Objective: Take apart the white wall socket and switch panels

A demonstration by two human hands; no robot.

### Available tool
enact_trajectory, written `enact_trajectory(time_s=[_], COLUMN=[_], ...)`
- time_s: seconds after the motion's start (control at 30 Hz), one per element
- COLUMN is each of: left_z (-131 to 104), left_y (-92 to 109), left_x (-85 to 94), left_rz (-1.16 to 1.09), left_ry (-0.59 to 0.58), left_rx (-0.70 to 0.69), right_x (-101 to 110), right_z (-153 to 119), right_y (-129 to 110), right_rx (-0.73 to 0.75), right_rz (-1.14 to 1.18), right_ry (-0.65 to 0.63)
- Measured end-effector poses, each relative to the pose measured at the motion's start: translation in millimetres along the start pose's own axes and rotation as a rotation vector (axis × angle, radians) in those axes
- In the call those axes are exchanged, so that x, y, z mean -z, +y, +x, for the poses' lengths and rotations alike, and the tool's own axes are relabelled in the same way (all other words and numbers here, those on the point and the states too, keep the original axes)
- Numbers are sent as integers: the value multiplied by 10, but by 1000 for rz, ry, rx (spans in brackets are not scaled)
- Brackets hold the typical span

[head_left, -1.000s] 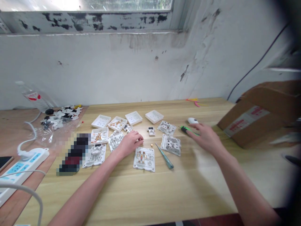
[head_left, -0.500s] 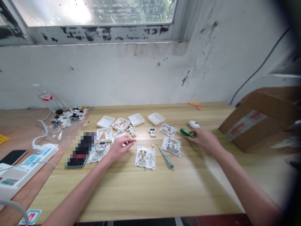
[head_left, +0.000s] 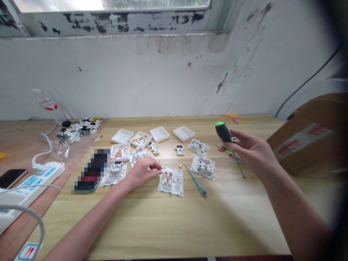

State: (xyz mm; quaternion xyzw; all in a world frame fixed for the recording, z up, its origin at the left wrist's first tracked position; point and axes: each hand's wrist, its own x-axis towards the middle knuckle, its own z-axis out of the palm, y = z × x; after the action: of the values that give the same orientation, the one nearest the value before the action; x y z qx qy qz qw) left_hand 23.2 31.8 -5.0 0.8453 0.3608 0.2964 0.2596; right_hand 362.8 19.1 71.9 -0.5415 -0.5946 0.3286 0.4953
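My right hand [head_left: 244,148] holds a black and green screwdriver [head_left: 223,132] above the table, its handle up to the left and its thin shaft down to the right. At the top left corner of a white socket plate [head_left: 170,182] with metal parts, my left hand [head_left: 144,169] has its thumb and fingertips pressed together; anything between them is too small to make out. A small brass piece [head_left: 179,166] lies just above that plate. Right of it is a teal screwdriver [head_left: 196,181], then another white plate [head_left: 203,167].
White square covers [head_left: 184,133] stand in a row toward the wall, some with metal parts inside. To the left are a phone [head_left: 95,168], a power strip [head_left: 35,185], a plastic bottle [head_left: 50,106] and bagged parts [head_left: 78,129]. A cardboard box [head_left: 301,134] stands at the right.
My right hand has lifted the black and green screwdriver off the table and tipped its handle up. My left hand has moved right and down to the socket plate. The view has tilted slightly down.
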Motion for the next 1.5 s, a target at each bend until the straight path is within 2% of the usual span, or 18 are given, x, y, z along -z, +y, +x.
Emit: enact_trajectory(time_s=[0.13,0.23,0.4,0.53,0.7,0.8,0.87,0.93,1.07,1.13,1.3,1.5], left_z=[36,30,36,33,-16,-35,-33,-26,-20,-25,-39,-39], left_y=[64,62,42,55,50,38,33,31,39,48,62,58], left_x=[-63,-119,-163,-147,-73,-64,-81,-101,-122,-124,-126,-121], left_rz=[-11,-13,-28,-42,-83,-99,-110,-128,-175,-192,-247,-185], left_ry=[-57,-91,-111,-110,-148,-164,-153,-132,-88,-72,-18,-14], left_rx=[-3,18,71,98,128,144,143,140,163,186,244,157], right_x=[-417,-621,-716,-710,-666,-665,-701,-756,-823,-812,-807,-950], right_z=[130,181,126,104,112,57,-8,-75,-133,-109,-5,13], right_y=[-170,-231,-319,-261,-35,13,-17,-70,-112,-67,141,282], right_rx=[72,47,73,127,243,313,374,434,521,513,368,264], right_rz=[394,525,588,578,384,204,-54,-286,-409,-532,-975,-1055], right_ry=[10,-11,-12,34,59,90,36,-71,-165,-230,-431,-547])
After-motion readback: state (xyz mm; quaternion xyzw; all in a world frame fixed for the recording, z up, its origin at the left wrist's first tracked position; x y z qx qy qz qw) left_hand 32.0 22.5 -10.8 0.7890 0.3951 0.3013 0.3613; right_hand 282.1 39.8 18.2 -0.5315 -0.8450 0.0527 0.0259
